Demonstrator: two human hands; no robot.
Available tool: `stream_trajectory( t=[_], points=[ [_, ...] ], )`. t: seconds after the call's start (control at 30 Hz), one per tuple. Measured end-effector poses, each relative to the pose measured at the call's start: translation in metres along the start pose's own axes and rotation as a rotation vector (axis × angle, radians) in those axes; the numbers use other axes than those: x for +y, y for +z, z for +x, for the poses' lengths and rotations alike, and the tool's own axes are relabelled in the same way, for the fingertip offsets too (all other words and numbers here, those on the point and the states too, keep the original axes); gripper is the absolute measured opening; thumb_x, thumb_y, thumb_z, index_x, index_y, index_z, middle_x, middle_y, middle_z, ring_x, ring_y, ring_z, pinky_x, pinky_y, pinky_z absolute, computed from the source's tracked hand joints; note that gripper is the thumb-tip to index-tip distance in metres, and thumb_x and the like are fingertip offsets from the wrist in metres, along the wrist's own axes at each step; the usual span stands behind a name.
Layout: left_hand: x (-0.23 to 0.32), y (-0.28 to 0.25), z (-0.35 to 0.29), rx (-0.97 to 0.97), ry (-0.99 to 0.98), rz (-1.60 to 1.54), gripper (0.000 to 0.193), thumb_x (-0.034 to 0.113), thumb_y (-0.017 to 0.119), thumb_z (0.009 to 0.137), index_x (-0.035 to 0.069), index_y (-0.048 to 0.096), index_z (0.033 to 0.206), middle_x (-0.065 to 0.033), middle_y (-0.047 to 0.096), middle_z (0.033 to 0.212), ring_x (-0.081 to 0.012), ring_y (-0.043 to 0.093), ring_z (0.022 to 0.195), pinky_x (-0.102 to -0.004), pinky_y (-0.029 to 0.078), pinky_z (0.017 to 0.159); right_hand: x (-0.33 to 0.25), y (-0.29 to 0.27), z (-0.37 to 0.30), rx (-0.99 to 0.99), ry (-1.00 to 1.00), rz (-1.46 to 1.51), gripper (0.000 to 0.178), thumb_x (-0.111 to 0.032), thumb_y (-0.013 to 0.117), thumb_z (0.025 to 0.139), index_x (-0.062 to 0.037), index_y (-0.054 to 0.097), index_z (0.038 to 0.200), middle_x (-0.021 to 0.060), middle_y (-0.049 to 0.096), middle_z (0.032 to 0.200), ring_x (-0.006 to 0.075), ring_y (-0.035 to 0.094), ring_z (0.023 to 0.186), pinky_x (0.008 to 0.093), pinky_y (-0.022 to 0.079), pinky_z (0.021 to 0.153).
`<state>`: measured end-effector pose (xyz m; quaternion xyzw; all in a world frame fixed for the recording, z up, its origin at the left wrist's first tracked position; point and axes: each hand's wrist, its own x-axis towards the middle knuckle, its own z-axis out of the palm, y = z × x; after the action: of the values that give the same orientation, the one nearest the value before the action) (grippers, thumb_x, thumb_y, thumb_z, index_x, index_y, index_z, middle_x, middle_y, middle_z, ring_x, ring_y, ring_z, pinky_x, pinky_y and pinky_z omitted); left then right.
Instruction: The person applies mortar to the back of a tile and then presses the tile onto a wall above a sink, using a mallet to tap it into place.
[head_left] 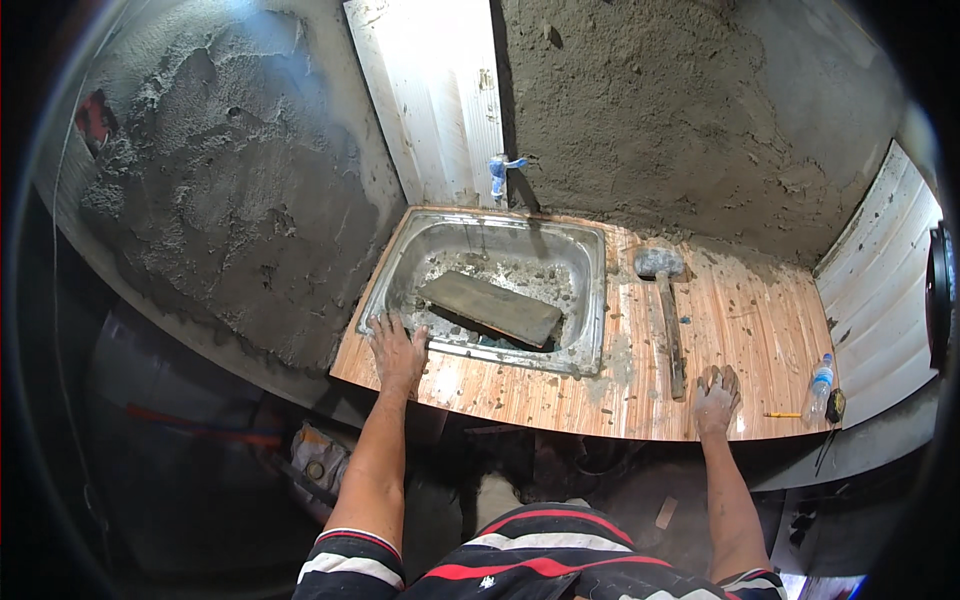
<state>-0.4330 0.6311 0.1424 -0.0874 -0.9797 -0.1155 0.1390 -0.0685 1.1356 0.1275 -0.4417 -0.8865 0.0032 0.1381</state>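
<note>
My left hand [398,352] rests with spread fingers at the front left corner of a metal sink [597,300], touching its rim. On the wood-patterned countertop [640,350], near the front edge, my right hand [715,398] lies palm down with its fingers slightly curled and apart. Just left of it a mallet or hammer [672,330] lies with its grey, crusted head toward the wall. A flat, mortar-stained board [495,307] sits slanted inside the sink among scattered crumbs of mortar. Neither hand holds anything.
A blue-handled tap [500,175] stands out from the wall behind the sink. A plastic bottle [818,388], a yellow pencil-like stick [783,414] and a tape measure [836,404] lie at the right end. Rough wet-looking mortar covers the left wall [250,220] and back wall [650,120].
</note>
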Motion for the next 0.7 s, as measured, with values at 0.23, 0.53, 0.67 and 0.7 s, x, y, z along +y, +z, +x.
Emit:
stream_trajectory(
  t=[0.23, 0.53, 0.67, 0.7],
  points=[
    [0.000, -0.001, 0.000, -0.014, -0.010, -0.022, 0.077, 0.048, 0.054, 0.102, -0.004, 0.032, 0.155, -0.0264, 0.029, 0.163, -0.0452, 0.018, 0.154, -0.0608, 0.020, 0.123, -0.005, -0.010, -0.001, -0.056, 0.023, 0.042, 0.050, -0.036, 0.057, 0.100, -0.0077, 0.057, 0.141, 0.0149, 0.039, 0.158, 0.0352, 0.031, 0.149, 0.0525, 0.025, 0.121],
    [0.002, -0.004, -0.001, -0.008, -0.018, -0.042, 0.077, 0.047, 0.054, 0.102, -0.005, 0.033, 0.154, -0.0263, 0.030, 0.162, -0.0450, 0.019, 0.154, -0.0608, 0.020, 0.123, 0.000, 0.001, -0.002, 0.025, -0.013, 0.008, 0.048, -0.036, 0.057, 0.101, -0.0078, 0.058, 0.139, 0.0154, 0.043, 0.154, 0.0359, 0.036, 0.145, 0.0538, 0.031, 0.117],
    [0.000, -0.001, -0.002, -0.023, -0.015, -0.068, 0.077, 0.048, 0.053, 0.102, -0.005, 0.033, 0.154, -0.0262, 0.030, 0.162, -0.0449, 0.019, 0.154, -0.0609, 0.020, 0.123, 0.001, 0.000, 0.001, -0.029, 0.008, 0.003, 0.050, -0.036, 0.058, 0.100, -0.0071, 0.057, 0.141, 0.0165, 0.042, 0.155, 0.0366, 0.035, 0.146, 0.0536, 0.029, 0.118],
    [-0.001, 0.001, -0.002, -0.002, -0.004, -0.057, 0.076, 0.048, 0.053, 0.102, -0.005, 0.033, 0.154, -0.0262, 0.031, 0.162, -0.0449, 0.019, 0.154, -0.0609, 0.020, 0.123, 0.001, -0.001, 0.001, 0.005, -0.002, 0.017, 0.050, -0.036, 0.058, 0.100, -0.0071, 0.057, 0.141, 0.0165, 0.042, 0.155, 0.0366, 0.035, 0.146, 0.0536, 0.029, 0.118]
  ],
)
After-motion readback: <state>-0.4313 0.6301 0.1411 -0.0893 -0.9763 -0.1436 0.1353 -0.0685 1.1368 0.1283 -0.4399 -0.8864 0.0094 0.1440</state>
